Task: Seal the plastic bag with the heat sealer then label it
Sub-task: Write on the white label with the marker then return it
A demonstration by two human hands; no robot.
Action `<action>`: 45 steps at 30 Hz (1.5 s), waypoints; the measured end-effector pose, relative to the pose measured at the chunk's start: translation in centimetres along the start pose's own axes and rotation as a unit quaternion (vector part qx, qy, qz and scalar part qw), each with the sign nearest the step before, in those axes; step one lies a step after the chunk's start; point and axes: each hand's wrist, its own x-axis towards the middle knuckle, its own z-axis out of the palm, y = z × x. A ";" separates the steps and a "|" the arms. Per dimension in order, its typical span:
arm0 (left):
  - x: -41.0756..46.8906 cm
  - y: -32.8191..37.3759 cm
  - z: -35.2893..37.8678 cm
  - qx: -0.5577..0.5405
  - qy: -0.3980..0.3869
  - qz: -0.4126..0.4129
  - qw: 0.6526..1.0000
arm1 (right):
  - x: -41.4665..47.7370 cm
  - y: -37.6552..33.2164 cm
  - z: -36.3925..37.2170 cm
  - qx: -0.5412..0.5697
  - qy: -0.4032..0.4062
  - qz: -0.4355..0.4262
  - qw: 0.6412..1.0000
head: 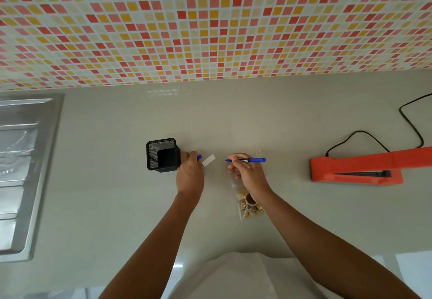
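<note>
1. The plastic bag is clear and crinkled, with pale chunky pieces bunched at its near end; it lies flat on the smooth grey tabletop.
2. The right hand hovers over the bag's far end, fingers clamped on a slim blue marker lying sideways.
3. Left of the bag, the left hand pinches a blue cap, just beside a small white rectangular label.
4. Further left stands a black mesh square holder.
5. Well right of the bag sits the orange, wedge-shaped heat sealer, its arm raised.

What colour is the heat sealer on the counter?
The heat sealer is orange-red, with a black cord; it shows clearly in the head view.
</note>
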 end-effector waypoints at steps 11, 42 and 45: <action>0.2 0.3 1.0 0.042 -0.030 0.127 0.991 | 0.2 0.5 0.7 0.006 0.005 -0.034 0.999; -1.4 0.5 1.3 0.063 -0.016 0.163 0.984 | 1.5 1.1 3.6 -0.033 0.066 -0.141 0.987; -2.4 -0.1 1.8 -0.003 -0.030 0.144 0.989 | 1.5 1.2 4.7 -0.031 0.124 -0.137 0.982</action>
